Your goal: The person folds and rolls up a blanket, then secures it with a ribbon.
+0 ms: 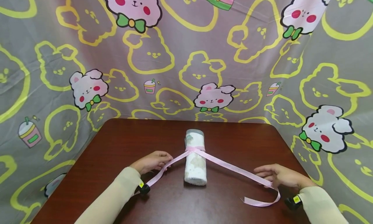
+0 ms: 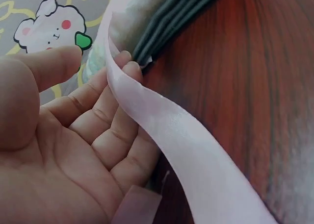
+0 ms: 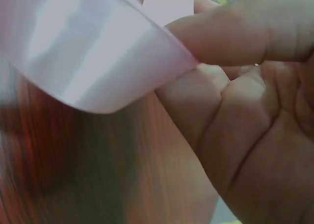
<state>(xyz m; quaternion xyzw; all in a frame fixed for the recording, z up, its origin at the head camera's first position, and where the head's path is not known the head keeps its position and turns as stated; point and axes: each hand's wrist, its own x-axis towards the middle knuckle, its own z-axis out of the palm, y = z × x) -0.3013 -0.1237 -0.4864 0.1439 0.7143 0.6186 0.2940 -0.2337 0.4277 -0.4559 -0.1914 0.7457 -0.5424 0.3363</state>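
A rolled towel [image 1: 196, 172], white with grey-green patches, lies lengthwise on the table. Around its middle passes a pink ribbon [image 1: 230, 165], crossed on top, with one tail running out to each side. My left hand [image 1: 152, 162] is left of the roll, its fingers loosely bent against the ribbon [image 2: 162, 118]; in the left wrist view the thumb stands apart from it. My right hand [image 1: 284, 177] pinches the other tail between thumb and fingers, as the ribbon [image 3: 98, 52] in the right wrist view shows. Past this hand, the tail's free end curls back toward the roll.
The dark red-brown wooden table [image 1: 140, 136] has rounded far corners. A grey curtain [image 1: 175, 68] printed with cartoon bunnies hangs behind it and along both sides. Dark wrist devices [image 1: 143, 188] sit at both sleeve cuffs.
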